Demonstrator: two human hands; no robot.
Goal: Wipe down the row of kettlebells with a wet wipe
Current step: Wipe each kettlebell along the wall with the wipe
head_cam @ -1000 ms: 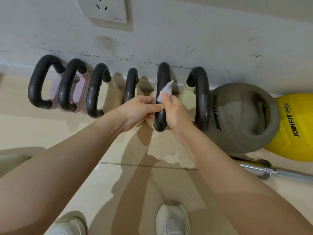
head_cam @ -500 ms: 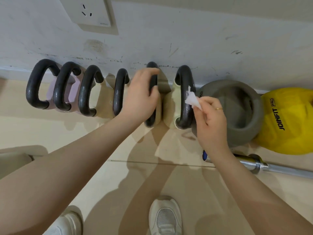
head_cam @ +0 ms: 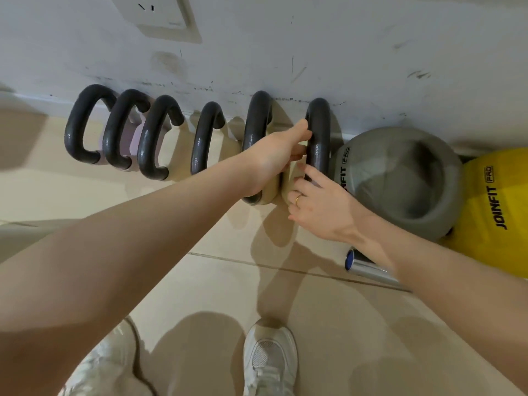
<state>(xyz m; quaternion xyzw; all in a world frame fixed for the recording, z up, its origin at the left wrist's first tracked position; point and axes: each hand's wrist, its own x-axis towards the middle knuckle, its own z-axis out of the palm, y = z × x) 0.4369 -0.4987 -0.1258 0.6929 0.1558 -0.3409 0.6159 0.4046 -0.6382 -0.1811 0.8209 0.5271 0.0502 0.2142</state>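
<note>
Several kettlebells with black handles (head_cam: 154, 138) stand in a row against the white wall. My left hand (head_cam: 274, 155) reaches past the fifth handle (head_cam: 257, 121) and grips the upper part of the sixth kettlebell handle (head_cam: 318, 130) between thumb and fingers. My right hand (head_cam: 320, 207) has its fingers curled round the lower part of that same handle. The wet wipe is out of sight, hidden under my right fingers.
A grey kettlebell (head_cam: 400, 178) and a yellow one (head_cam: 491, 212) lie right of the row. A steel barbell end (head_cam: 368, 271) rests on the tiled floor under my right wrist. My white shoes (head_cam: 270, 358) stand below, and a wall socket (head_cam: 154, 12) sits above.
My left hand has left the fifth handle and taken the sixth. My right hand dropped from the handle's middle to its lower end, and the wipe has gone out of view.
</note>
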